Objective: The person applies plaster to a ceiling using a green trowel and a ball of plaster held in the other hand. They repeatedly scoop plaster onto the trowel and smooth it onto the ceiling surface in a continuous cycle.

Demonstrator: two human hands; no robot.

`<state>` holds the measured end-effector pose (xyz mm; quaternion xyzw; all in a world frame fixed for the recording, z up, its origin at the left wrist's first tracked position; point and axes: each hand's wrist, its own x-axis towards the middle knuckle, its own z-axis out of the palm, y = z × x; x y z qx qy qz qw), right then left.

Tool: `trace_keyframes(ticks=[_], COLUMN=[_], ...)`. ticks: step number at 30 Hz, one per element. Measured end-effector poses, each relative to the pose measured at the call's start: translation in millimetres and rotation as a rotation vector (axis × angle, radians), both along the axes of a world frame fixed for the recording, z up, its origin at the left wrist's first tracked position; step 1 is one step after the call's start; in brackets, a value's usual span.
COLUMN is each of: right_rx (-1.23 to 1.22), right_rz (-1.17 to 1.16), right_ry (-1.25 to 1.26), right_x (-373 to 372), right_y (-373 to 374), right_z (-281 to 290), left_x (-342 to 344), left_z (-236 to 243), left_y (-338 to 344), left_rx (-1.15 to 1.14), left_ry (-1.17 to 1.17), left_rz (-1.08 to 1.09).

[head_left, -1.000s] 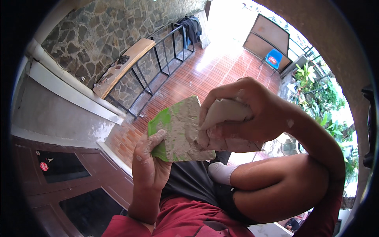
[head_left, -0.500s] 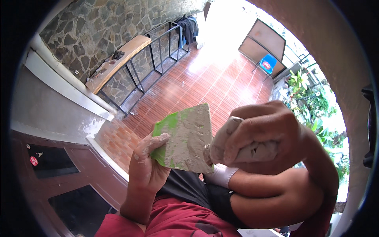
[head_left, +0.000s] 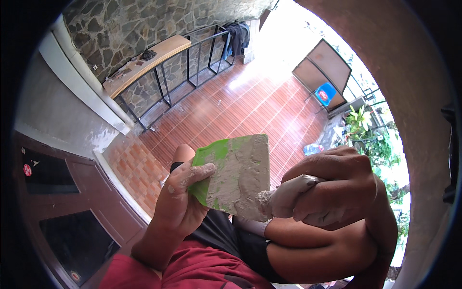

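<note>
My left hand (head_left: pixel 180 195) grips a green plastic putty spreader (head_left: pixel 202 188) by its left edge, thumb on top. Grey-beige putty (head_left: pixel 243 168) coats most of its face in ridged smears. My right hand (head_left: pixel 339 185) is wrapped round a crumpled, putty-smeared pouch (head_left: pixel 291 197), its fingers pressed into it. From the pouch's tip a rough blob of putty (head_left: pixel 263 198) reaches the spreader's lower right corner and touches it. Dried putty whitens my left thumb and fingers.
Beyond my legs (head_left: pixel 313 245) lies a red tiled floor (head_left: pixel 216 111). A wooden plank (head_left: pixel 149 65) rests on a black metal frame by the stone wall, with clothes (head_left: pixel 236 38) hung at its end. A blue chair (head_left: pixel 325 93) stands far right near plants (head_left: pixel 375 144). Brown door (head_left: pixel 82 207) at left.
The pouch's tip has come over the spreader's lower right corner, and more putty shows there. My right hand has turned slightly around the pouch. The view has shifted a little.
</note>
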<state>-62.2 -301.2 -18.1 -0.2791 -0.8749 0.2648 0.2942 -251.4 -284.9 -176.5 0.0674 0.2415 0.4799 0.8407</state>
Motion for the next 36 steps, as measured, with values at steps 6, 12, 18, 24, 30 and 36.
trace_keyframes(ticks=[6,12,18,24,30,36], right_rx=[0.448,0.201,0.154,0.117,0.01,0.032], right_rz=[0.089,0.012,0.004,0.01,0.032,-0.056], right_ry=[0.248,0.127,0.07,-0.007,-0.311,-0.317], right_x=[4.2,11.2,12.2,15.1,31.8,40.0], right_y=[17.5,11.7,12.5,16.3,39.8,48.3], right_z=[-34.6,-24.9,-23.4,-17.2,-17.7,-25.6], left_x=[-0.1,-0.7,-5.7,-9.5,-11.2,-13.6], left_z=[11.4,12.8,9.6,15.1,14.0,14.8], left_y=[1.1,-1.9,0.7,-0.1,1.4,3.9], left_rx=[0.023,0.102,0.12,0.169,0.201,0.22], left_ry=[0.053,0.033,0.018,0.058,0.038,0.039], left_rz=[0.041,0.074,0.066,0.023,-0.007,-0.041])
